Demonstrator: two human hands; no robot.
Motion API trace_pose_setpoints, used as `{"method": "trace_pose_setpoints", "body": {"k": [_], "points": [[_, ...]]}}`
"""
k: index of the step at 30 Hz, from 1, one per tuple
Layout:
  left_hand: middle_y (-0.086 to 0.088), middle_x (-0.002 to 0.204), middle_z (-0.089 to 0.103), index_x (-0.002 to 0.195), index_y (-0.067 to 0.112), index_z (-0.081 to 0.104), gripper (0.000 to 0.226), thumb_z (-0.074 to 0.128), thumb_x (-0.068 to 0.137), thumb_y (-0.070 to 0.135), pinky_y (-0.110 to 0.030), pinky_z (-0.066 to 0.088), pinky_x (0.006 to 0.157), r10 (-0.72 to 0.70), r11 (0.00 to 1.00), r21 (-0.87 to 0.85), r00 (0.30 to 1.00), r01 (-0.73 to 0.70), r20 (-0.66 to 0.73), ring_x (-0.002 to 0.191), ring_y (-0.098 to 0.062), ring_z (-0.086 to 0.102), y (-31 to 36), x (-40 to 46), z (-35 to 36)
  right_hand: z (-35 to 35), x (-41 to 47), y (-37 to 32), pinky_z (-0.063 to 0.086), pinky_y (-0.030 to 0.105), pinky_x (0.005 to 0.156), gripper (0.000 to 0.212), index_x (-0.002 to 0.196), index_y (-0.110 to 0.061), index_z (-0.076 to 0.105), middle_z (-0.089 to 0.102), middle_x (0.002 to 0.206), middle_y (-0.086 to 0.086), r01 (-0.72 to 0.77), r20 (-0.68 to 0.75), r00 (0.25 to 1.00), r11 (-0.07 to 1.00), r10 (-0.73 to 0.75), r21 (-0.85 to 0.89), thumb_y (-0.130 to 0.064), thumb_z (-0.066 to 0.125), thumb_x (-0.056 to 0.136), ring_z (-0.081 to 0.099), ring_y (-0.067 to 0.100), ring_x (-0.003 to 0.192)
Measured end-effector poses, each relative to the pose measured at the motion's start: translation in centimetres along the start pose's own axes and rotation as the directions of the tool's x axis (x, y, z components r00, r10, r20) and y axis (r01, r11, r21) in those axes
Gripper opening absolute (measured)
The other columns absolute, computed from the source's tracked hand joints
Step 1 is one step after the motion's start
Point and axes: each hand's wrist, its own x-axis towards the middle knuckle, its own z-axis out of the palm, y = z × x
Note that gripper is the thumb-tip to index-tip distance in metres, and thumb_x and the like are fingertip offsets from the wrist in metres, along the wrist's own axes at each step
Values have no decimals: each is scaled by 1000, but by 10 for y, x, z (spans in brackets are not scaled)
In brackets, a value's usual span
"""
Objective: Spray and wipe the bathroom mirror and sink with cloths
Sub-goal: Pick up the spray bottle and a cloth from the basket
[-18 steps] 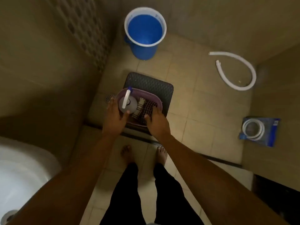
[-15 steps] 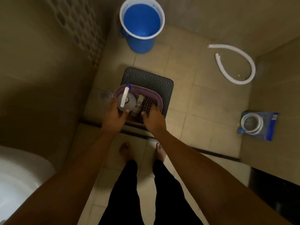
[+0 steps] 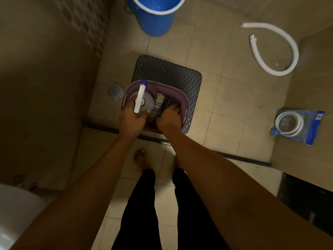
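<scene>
Both hands in purple basket (image 3: 183, 103): left hand (image 3: 130, 120) around spray bottle (image 3: 144, 103), right hand (image 3: 167, 118) on cloths (image 3: 168, 102).

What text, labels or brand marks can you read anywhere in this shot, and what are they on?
None can be read.
Blue packet holding the coiled white hose: a white mark in its top right corner, too blurred to read.
Spray bottle gripped by the left hand: no label shows from above.
Blue bucket, purple basket and checked cloth under the right hand: no visible print.
</scene>
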Motion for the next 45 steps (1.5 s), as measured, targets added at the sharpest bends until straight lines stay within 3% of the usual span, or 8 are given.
{"method": "trace_pose_setpoints", "body": {"k": [12,17,21,25,28,31,38,45], "points": [[3,93,62,107,15,63,30,76,80,21,-23,51,78,101,995,8,991,-101,-91,86,-11,60,5,21,5,5,8,1,52,45,92,59,142,2,29,50,134,24,18,-152,988,998,-26,-55,-17,57,95,58,40,115],[-13,101,69,113,3,64,41,77,79,22,-37,56,83,85,994,74,992,-79,-95,91,-22,65,12,17,-6,-17,-5,3,54,44,91,37,128,2,47,62,120,19,50,-230,973,992,-22,120,-10,54,94,63,35,108],[-17,102,69,113,0,64,41,77,80,20,-30,53,82,134,988,91,985,-125,-105,93,-26,66,29,5,-18,-44,-24,5,50,42,89,34,127,0,50,63,120,18,28,-198,979,938,44,345,-14,52,96,61,35,108],[-10,95,69,114,1,66,41,77,80,21,-28,52,77,177,981,96,977,-166,-117,88,-19,65,56,-13,-36,-69,-43,13,54,42,79,22,102,-2,62,66,106,20,-33,-83,990,741,118,671,-3,47,86,61,31,91],[-18,90,70,100,-3,68,35,77,79,24,-29,52,71,182,981,100,973,-169,-145,79,-19,64,78,-30,-50,-90,-66,22,58,48,78,20,84,-5,63,67,94,18,-164,119,982,355,144,920,2,47,75,64,36,90],[-16,87,70,96,0,68,34,77,79,28,-25,49,70,243,964,154,954,-217,-175,77,-16,63,100,-45,-60,-106,-86,35,58,42,75,44,109,1,63,66,105,20,-298,298,954,17,-33,954,-4,45,70,64,36,93],[-12,77,65,86,6,64,20,75,81,21,-40,56,73,265,963,108,942,-247,-207,75,-27,64,145,-72,-74,-137,-112,37,48,52,101,47,131,-1,58,61,130,22,-188,180,956,-11,-233,982,-26,63,92,61,37,118],[-18,68,57,70,5,53,23,75,77,8,-38,51,66,275,951,-56,912,-305,-304,65,-26,57,190,-103,-99,-186,-143,20,49,46,98,39,127,-5,61,64,127,17,-228,194,928,-75,-318,971,-21,45,95,63,34,111]]}}
